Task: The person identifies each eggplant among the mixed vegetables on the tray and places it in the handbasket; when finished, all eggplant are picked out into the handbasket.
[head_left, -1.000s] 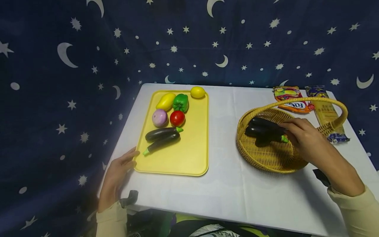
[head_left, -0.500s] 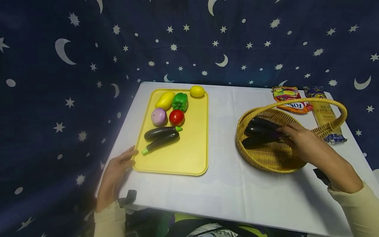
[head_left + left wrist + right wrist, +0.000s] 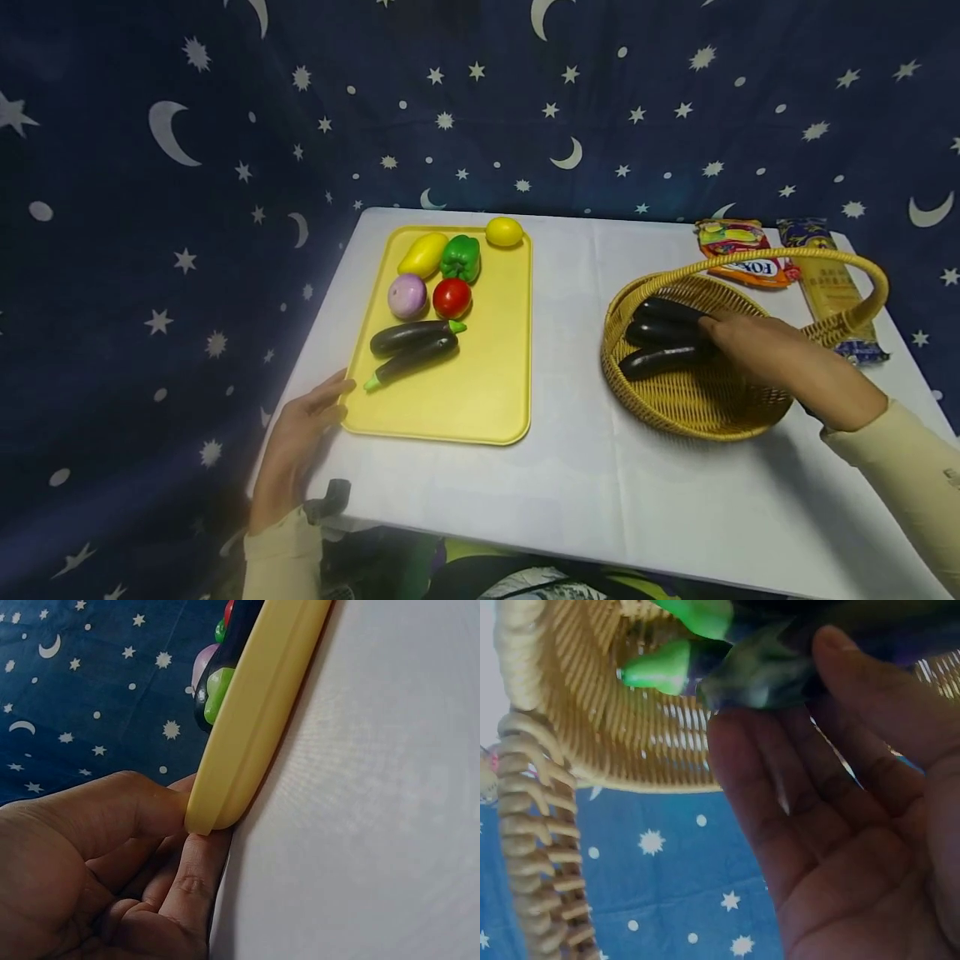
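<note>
My left hand (image 3: 300, 429) pinches the lower left corner of a yellow tray (image 3: 480, 408), thumb above the rim and a finger beneath, as the left wrist view shows. Two eggplants (image 3: 412, 358) lie on the tray. On the right, my right hand (image 3: 753, 350) reaches into a wicker basket (image 3: 697, 421) holding several eggplants. The right wrist view has the thumb and fingers around one dark eggplant (image 3: 765, 671); green stem ends (image 3: 660, 667) of others show beside it. In the head view, the hand hides the eggplants' right ends, including the front eggplant (image 3: 660, 362).
A mango (image 3: 423, 254), green bell pepper (image 3: 461, 258), onion (image 3: 407, 296), tomato (image 3: 452, 297) and lemon (image 3: 504, 232) sit toward the tray's back. Behind the basket lie a red snack bag (image 3: 750, 265) and a long yellow packet (image 3: 828, 287). The basket handle (image 3: 795, 252) arches over the right side.
My right hand has shifted lower in the basket, its forearm swinging right. The front eggplant now lies apart from those behind, its green end hidden. My left hand keeps its grip on the tray.
</note>
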A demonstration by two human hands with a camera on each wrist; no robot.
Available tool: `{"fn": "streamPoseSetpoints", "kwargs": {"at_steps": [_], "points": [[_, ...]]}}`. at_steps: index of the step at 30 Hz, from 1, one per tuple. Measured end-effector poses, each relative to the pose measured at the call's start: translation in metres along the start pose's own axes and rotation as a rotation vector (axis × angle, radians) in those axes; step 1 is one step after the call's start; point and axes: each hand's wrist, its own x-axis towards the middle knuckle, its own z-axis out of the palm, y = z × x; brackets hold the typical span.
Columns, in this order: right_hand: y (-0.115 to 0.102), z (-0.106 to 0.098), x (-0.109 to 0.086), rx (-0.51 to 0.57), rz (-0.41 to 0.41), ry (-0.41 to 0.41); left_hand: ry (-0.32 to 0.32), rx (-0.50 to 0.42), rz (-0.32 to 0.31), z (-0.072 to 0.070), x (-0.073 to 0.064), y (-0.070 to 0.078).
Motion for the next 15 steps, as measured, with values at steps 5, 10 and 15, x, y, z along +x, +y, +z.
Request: {"fn": "streamPoseSetpoints", "kwargs": {"at_steps": [5, 10, 15], "points": [[0.005, 0.006, 0.004, 0.045, -0.014, -0.043, 0.007, 0.002, 0.006, 0.001, 0.001, 0.003], [0.009, 0.018, 0.003, 0.061, -0.044, -0.025, 0.002, 0.012, 0.037, 0.002, 0.002, 0.002], [0.013, 0.027, 0.002, 0.068, -0.011, -0.044, -0.001, 0.02, 0.052, 0.002, -0.001, 0.002]]}}
